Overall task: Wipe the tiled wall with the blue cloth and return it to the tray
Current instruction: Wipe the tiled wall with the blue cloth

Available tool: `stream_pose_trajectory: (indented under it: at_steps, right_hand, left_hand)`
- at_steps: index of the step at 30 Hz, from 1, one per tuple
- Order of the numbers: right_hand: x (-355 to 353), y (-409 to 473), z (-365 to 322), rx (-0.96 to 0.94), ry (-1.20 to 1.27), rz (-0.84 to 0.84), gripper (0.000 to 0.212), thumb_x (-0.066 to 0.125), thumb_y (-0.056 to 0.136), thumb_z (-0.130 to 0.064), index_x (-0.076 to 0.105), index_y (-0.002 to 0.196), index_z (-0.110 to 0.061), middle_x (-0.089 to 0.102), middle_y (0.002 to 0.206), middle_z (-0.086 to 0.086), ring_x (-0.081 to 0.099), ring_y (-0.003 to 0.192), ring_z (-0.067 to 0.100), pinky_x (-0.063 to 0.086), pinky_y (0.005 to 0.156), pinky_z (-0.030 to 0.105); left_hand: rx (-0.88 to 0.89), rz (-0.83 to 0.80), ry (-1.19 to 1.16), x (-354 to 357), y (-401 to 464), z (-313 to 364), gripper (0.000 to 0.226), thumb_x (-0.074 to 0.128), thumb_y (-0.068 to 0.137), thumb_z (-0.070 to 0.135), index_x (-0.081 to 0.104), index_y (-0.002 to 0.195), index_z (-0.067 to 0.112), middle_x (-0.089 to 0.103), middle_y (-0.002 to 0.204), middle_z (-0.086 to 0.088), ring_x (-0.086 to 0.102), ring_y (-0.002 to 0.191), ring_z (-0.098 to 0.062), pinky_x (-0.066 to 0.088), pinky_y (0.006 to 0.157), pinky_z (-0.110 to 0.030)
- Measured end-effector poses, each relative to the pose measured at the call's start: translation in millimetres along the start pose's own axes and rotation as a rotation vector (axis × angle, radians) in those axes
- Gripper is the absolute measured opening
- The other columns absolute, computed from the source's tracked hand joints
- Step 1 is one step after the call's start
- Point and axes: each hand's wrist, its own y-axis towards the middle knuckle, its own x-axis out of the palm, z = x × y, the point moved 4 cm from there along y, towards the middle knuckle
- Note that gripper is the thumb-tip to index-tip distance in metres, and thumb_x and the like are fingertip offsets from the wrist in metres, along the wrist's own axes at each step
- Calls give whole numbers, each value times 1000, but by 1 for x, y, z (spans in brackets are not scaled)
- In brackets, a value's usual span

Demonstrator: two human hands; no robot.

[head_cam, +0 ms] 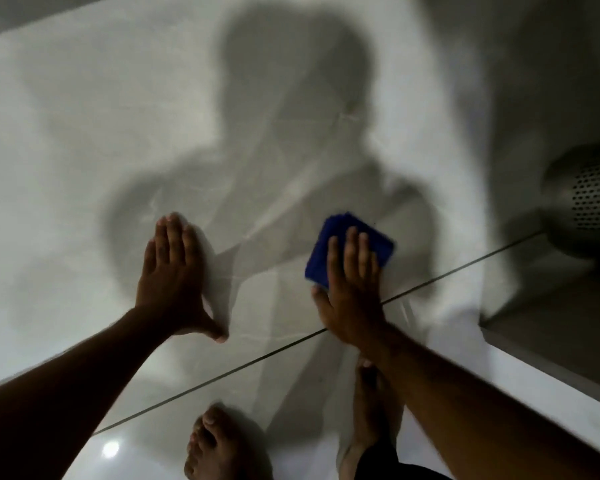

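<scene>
The glossy grey-white tiled wall point(84, 168) fills most of the view, with my shadow cast across it. My right hand point(352, 289) presses a folded blue cloth point(329, 247) flat against the wall, just above a dark grout line point(465, 265). The cloth shows above and left of the fingers; the rest is hidden under the palm. My left hand point(174, 282) lies flat on the wall to the left, fingers together, holding nothing. No tray is in view.
A round perforated metal fixture point(589, 199) juts out at the right edge. A wall corner and ledge point(534, 348) run along the lower right. My bare feet point(219, 445) stand on the shiny floor below.
</scene>
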Motion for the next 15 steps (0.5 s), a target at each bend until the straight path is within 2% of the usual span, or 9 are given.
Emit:
stream_pose_trajectory:
  at_steps: [2,3,4,5,8,9,10,13,15]
  right_hand:
    - [-22,10,50,-595,-250,-98,82,48,85,-46,21,154,-11,17,160,21,12,148,39,19,118,59]
    - [-34,26,78,-729,-350,-104,79,44,87,-47,21,153,-12,19,159,20,17,147,39,23,117,57]
    - [-47,47,102,-686,-383,-78,76,39,90,-49,22,153,-10,21,158,22,21,145,41,28,114,57]
    - [-60,69,118,-494,-340,-6,74,33,94,-51,23,152,-7,23,157,26,23,144,45,31,111,59]
    - [-65,114,90,323,-98,185,76,26,96,-54,16,153,-4,9,159,29,9,148,46,18,116,58]
    - [-59,121,63,431,-62,205,75,26,96,-52,14,154,-5,6,160,28,5,148,44,13,117,57]
    - [-51,124,35,413,-28,208,74,27,96,-50,15,154,-6,7,160,27,6,148,44,10,117,57]
    - [-33,111,-6,-122,-73,93,73,35,94,-47,19,154,-11,14,162,22,10,149,41,15,118,59]
    - [-37,99,21,-537,-247,19,70,37,94,-46,20,155,-15,17,162,18,13,149,38,20,118,56]
  left_hand:
    - [2,-6,-4,-1,-1,2,196,61,1,94,-28,145,-3,-31,155,-29,-28,145,-43,-4,121,-53]
    - [-3,-11,-4,-2,0,2,196,61,1,94,-29,145,-4,-32,155,-29,-28,145,-43,-4,121,-53]
    - [-7,-19,-4,-2,1,2,196,61,0,94,-31,143,-4,-33,154,-29,-29,145,-44,-4,121,-54]
    - [-9,-31,-7,-2,1,3,196,60,0,94,-33,142,-4,-36,153,-29,-30,144,-44,-5,121,-54]
    - [-15,-45,-9,-1,3,2,196,55,-1,96,-35,141,-4,-43,149,-28,-35,142,-43,-9,120,-53]
    - [-14,-50,-3,0,3,1,195,54,0,97,-35,141,-4,-45,149,-28,-37,141,-43,-10,119,-52]
    - [-11,-46,2,1,3,0,194,53,1,97,-35,142,-4,-46,148,-27,-37,141,-43,-10,119,-52]
    - [9,-37,7,1,1,-3,192,53,4,99,-29,145,-4,-40,152,-27,-35,142,-41,-8,121,-52]
    - [17,-33,-1,-1,0,-3,191,54,6,99,-28,145,-4,-37,153,-28,-33,143,-42,-6,122,-52]
